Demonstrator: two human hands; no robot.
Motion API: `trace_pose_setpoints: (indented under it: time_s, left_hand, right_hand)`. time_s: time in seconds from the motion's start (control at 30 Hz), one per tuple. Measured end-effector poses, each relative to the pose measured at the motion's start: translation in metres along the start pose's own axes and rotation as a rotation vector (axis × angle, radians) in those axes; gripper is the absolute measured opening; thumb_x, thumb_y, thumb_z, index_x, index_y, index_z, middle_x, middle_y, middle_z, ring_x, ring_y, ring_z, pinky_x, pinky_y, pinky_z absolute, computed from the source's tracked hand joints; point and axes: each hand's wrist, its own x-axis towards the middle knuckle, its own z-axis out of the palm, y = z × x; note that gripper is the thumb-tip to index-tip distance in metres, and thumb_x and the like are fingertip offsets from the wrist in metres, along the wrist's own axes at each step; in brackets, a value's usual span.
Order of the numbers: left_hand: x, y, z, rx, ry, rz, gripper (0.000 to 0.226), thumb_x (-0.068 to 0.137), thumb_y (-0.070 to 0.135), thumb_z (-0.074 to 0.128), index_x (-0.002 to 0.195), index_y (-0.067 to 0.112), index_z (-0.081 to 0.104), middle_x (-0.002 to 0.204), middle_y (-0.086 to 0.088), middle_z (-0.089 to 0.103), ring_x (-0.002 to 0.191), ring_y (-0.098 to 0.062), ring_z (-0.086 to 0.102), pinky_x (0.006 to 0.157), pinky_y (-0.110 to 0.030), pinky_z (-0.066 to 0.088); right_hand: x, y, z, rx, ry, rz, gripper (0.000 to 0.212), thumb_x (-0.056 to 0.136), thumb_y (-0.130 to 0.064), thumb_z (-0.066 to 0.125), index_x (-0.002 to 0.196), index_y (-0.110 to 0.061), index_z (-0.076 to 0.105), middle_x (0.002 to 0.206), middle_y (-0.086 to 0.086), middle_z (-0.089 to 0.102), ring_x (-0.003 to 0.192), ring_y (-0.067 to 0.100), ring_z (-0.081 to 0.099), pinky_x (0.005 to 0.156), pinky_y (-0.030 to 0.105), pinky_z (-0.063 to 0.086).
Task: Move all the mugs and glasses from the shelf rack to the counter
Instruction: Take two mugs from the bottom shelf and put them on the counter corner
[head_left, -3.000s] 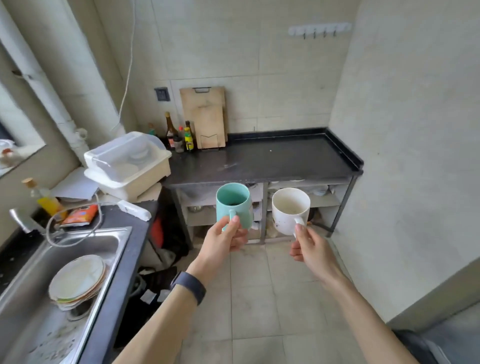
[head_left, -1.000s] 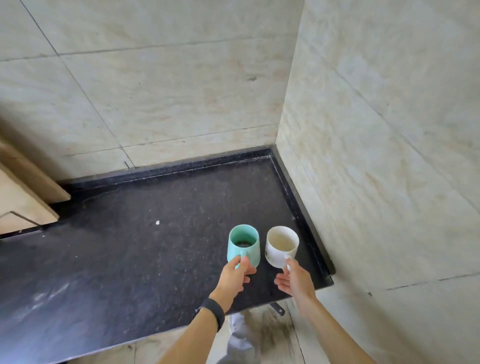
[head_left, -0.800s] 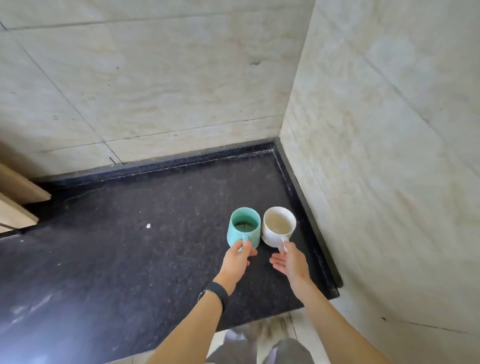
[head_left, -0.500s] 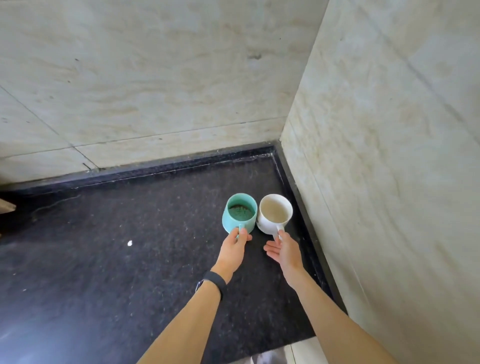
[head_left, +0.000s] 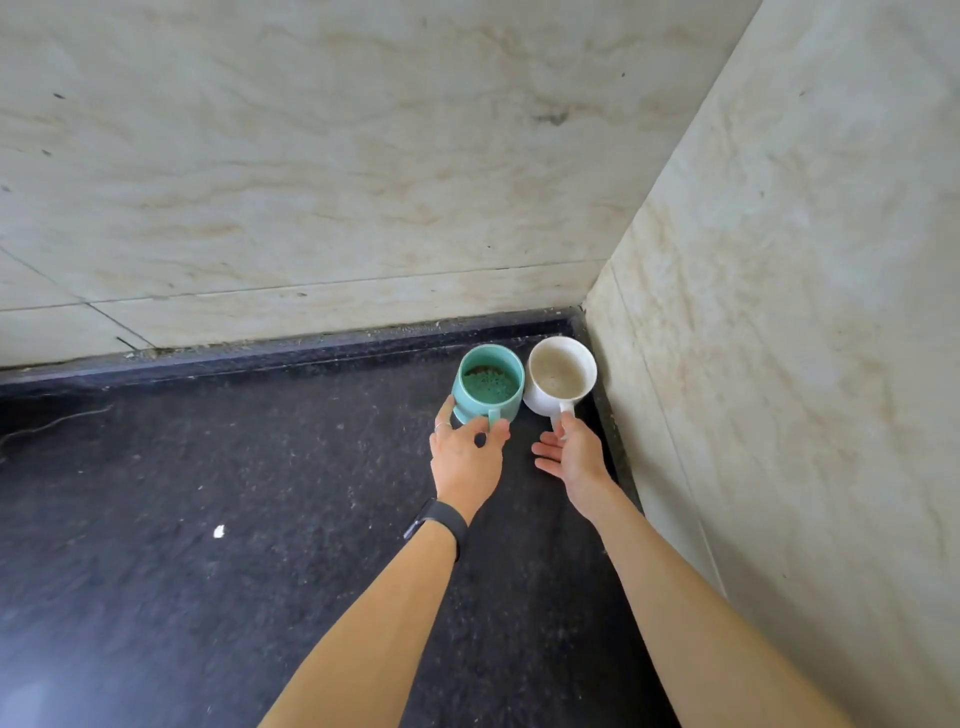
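Note:
A teal mug (head_left: 488, 382) and a white mug (head_left: 561, 373) stand upright side by side in the far right corner of the black counter (head_left: 208, 519), their sides touching. My left hand (head_left: 465, 457) holds the teal mug by its handle, with a finger against its left side. My right hand (head_left: 571, 452) pinches the white mug's handle with thumb and forefinger, the other fingers spread loosely below. The shelf rack is out of view.
Tiled walls (head_left: 779, 312) close the corner behind and to the right of the mugs. A raised black lip (head_left: 311, 345) runs along the back of the counter. A small white speck (head_left: 218, 530) lies on the counter to the left.
Both hands have carried the mugs from mid-air over the counter into its far right corner and set them down there. The view has tilted down and closer.

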Motion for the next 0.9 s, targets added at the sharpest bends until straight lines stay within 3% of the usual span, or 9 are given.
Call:
trace_pose_setpoints:
  time_s: [0.1,0.2,0.33,0.47,0.57,0.67,0.77,0.83,0.9]
  left_hand:
    - [0.018,0.007,-0.001,0.054,0.009,-0.011,0.034,0.093,0.051,0.058,0.096,0.023,0.078,0.161,0.004,0.026,0.129,-0.024,0.042,0.098,-0.043,0.044]
    - [0.034,0.012,-0.002,0.045,0.028,-0.017,0.034,0.092,0.051,0.059,0.094,0.022,0.079,0.161,0.003,0.027,0.129,-0.025,0.043,0.097,-0.038,0.043]
    - [0.041,0.010,0.000,0.089,0.008,-0.021,0.037,0.091,0.056,0.058,0.095,0.025,0.078,0.162,0.004,0.025,0.127,-0.022,0.048,0.096,-0.043,0.047]
    - [0.041,0.007,0.001,0.097,0.001,-0.033,0.038,0.090,0.058,0.057,0.097,0.025,0.076,0.164,0.005,0.022,0.123,-0.023,0.053,0.096,-0.047,0.047]
    - [0.043,0.007,-0.003,0.152,-0.048,-0.030,0.039,0.090,0.061,0.055,0.096,0.027,0.075,0.165,0.004,0.020,0.126,-0.026,0.051,0.097,-0.049,0.046]
    - [0.045,0.007,-0.015,0.135,-0.127,0.030,0.036,0.091,0.057,0.057,0.099,0.024,0.072,0.163,-0.003,0.027,0.130,-0.027,0.049,0.100,-0.041,0.046]
    - [0.036,0.005,-0.032,0.103,-0.200,0.062,0.035,0.091,0.050,0.061,0.113,0.022,0.065,0.137,-0.007,0.057,0.118,-0.024,0.056,0.092,-0.033,0.047]
    - [0.016,-0.003,-0.044,0.152,-0.237,0.063,0.038,0.092,0.043,0.061,0.124,0.022,0.060,0.128,-0.005,0.062,0.112,-0.023,0.060,0.089,-0.029,0.045]
    - [-0.008,-0.013,-0.056,0.229,-0.242,0.074,0.038,0.093,0.038,0.060,0.129,0.024,0.058,0.130,-0.005,0.062,0.112,-0.024,0.059,0.090,-0.030,0.047]
  right_hand:
    - [0.018,-0.019,0.007,0.000,0.000,-0.006,0.029,0.105,-0.030,0.039,0.090,-0.011,0.054,0.099,0.014,0.059,0.079,0.024,0.062,0.076,0.039,0.054]
    - [0.029,-0.027,0.014,0.021,0.006,-0.005,0.031,0.105,-0.032,0.040,0.088,-0.011,0.054,0.097,0.015,0.058,0.076,0.023,0.062,0.079,0.040,0.054]
    - [0.036,-0.033,0.016,0.023,0.039,-0.022,0.029,0.106,-0.034,0.040,0.088,-0.016,0.054,0.100,0.017,0.059,0.076,0.023,0.062,0.086,0.042,0.055]
    - [0.034,-0.033,0.017,-0.060,0.029,-0.036,0.036,0.106,-0.040,0.036,0.088,-0.015,0.053,0.105,0.018,0.062,0.080,0.024,0.064,0.082,0.040,0.056]
    - [0.025,-0.036,0.016,-0.222,-0.011,-0.039,0.044,0.106,-0.046,0.029,0.114,-0.012,0.055,0.118,0.019,0.061,0.087,0.022,0.065,0.086,0.041,0.056]
    - [0.003,-0.033,0.008,-0.300,-0.048,-0.048,0.052,0.104,-0.048,0.035,0.150,-0.023,0.035,0.121,0.004,0.057,0.097,0.022,0.066,0.088,0.040,0.055]
    - [-0.032,-0.022,-0.007,-0.428,-0.007,-0.091,0.067,0.101,-0.041,0.046,0.159,-0.028,0.016,0.127,0.006,0.057,0.125,0.031,0.058,0.104,0.046,0.048]
    - [-0.064,-0.012,-0.014,-0.539,-0.011,-0.147,0.065,0.101,-0.037,0.048,0.159,-0.026,0.020,0.145,0.005,0.051,0.138,0.029,0.047,0.110,0.042,0.038]
    - [-0.092,0.002,-0.018,-0.661,-0.039,-0.238,0.059,0.102,-0.035,0.050,0.156,-0.026,0.030,0.157,0.001,0.042,0.139,0.024,0.046,0.111,0.038,0.038]
